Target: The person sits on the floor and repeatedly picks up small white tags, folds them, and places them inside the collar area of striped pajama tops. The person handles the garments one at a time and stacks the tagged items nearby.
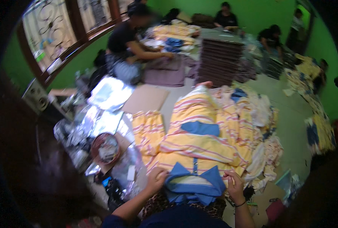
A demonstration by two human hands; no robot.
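A yellow polo shirt (pixel 199 157) with pink and white stripes lies across my lap, its blue collar (pixel 195 186) toward me. A short blue button placket (pixel 195 166) runs up from the collar. At the shirt's left shoulder, my left hand (pixel 157 180) has its fingers closed on the cloth. On the other side of the collar, my right hand (pixel 234 186) pinches the right shoulder edge with curled fingers. Beyond the folded part shows a blue cloth piece (pixel 200 129) on more striped fabric. A bare foot (pixel 204 84) sticks out past the far end of the cloth.
Striped garments (pixel 237 125) heap up on my right. To my left are a woven basket (pixel 105 149), clear plastic bags (pixel 112 93) and a cardboard sheet (pixel 145 98). A tall stack of dark folded clothes (pixel 219 57) stands ahead. Several people, including a seated person (pixel 127 45), work around the room.
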